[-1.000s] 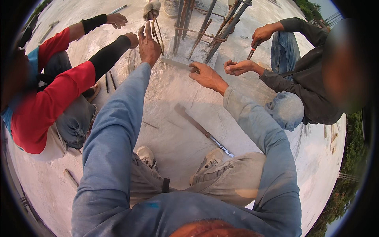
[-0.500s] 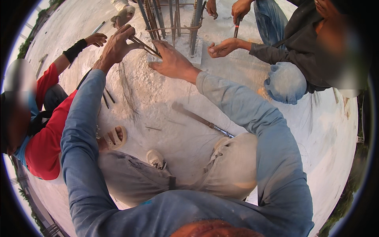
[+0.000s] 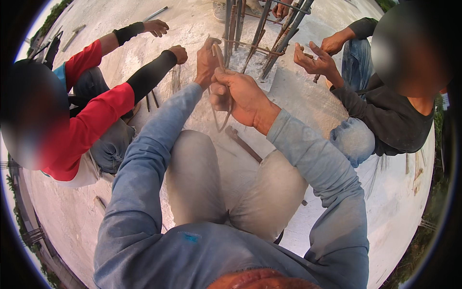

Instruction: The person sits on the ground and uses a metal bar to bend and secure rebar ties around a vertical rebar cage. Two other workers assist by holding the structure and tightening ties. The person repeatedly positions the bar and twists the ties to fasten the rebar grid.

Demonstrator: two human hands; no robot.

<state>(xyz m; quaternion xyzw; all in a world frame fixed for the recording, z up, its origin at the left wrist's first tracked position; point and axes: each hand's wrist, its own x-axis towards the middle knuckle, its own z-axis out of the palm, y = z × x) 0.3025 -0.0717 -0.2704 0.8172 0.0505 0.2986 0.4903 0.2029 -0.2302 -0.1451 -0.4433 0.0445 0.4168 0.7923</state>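
Observation:
A thin metal rod bent into a closed loop, like a rebar stirrup [image 3: 220, 55], stands tilted in front of me, held between both my hands. My left hand [image 3: 208, 62] is closed around its far upper side. Lower and nearer, my right hand [image 3: 246, 96] has its fingers curled on the same loop, and the bottom bend hangs below them. Just beyond my hands rise upright steel rebars [image 3: 233, 29], ringed by thin tie bars [image 3: 252, 46], from a pale concrete base [image 3: 269, 82].
A long dark tool [image 3: 244, 144] lies on the concrete floor by my knees. At left crouches a person in red sleeves [image 3: 103, 118]; at right, a person in dark clothing [image 3: 370, 113] holds a rod-like tool. Another person's hand [image 3: 281, 9] shows behind the rebars.
Both hands have come nearer to me and to the right in the picture, turning the stirrup more upright. The person at left has drawn an arm beside mine; my knees sit closer together.

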